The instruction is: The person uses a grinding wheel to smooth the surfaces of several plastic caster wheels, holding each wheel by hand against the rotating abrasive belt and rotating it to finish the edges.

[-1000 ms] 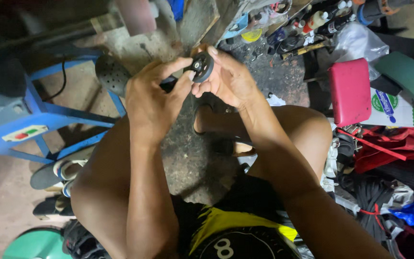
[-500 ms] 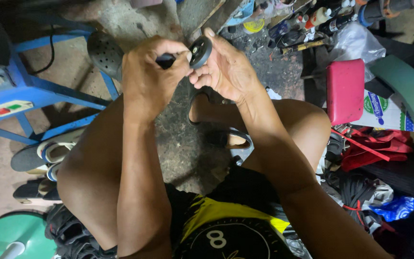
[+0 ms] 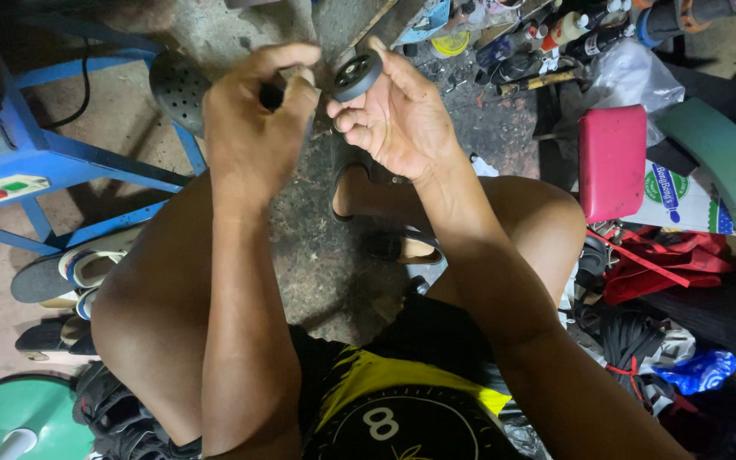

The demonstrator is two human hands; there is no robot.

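My right hand (image 3: 398, 115) holds a small black wheel (image 3: 358, 75) by its rim, pinched between thumb and fingertips at chest height. My left hand (image 3: 253, 128) is a closed fist around a black tool handle (image 3: 271, 95), whose tip points toward the wheel; the tip itself is hidden by my fingers. Both hands hover above my bent knees and a dirty concrete floor (image 3: 325, 255). A sandalled foot (image 3: 368, 200) shows below the hands.
A blue metal frame (image 3: 36, 162) with a switch box stands at left, sandals (image 3: 61, 281) beside it. A red box (image 3: 612, 162), a green curved panel (image 3: 726, 179), red fabric and bottles (image 3: 555, 34) crowd the right. A green disc (image 3: 19, 417) lies bottom left.
The view has shifted so the hands sit higher and more to the left in frame. The wheel has come slightly apart from the left fist and tilted.
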